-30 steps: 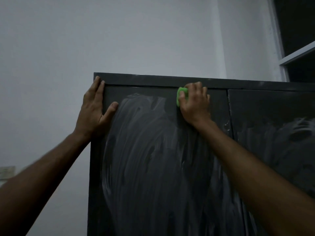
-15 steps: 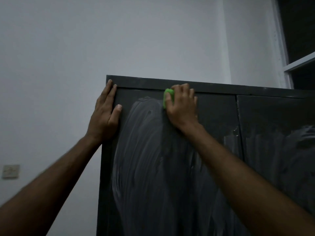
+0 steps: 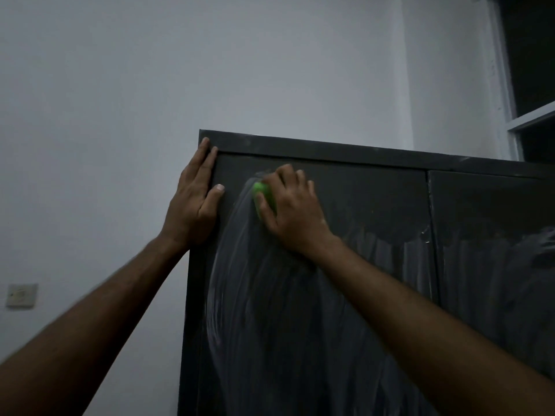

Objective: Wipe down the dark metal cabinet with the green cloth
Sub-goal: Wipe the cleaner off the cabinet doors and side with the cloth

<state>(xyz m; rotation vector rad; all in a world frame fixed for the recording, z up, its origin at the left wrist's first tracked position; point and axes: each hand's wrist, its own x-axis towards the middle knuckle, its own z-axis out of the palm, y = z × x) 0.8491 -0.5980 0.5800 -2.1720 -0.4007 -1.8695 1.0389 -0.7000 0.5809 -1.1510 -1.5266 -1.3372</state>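
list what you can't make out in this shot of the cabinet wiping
- Green cloth, head view: mostly hidden under the right hand.
- Cabinet: its base is cut off by the bottom edge, its right door by the right edge.
- Wall plate: too dim to tell switch from socket.

The cabinet (image 3: 360,187) is dark matt metal, streaked with whitish smears below the right hand (image 3: 292,210) (its cloth (image 3: 264,196) bright green, soft-looking).
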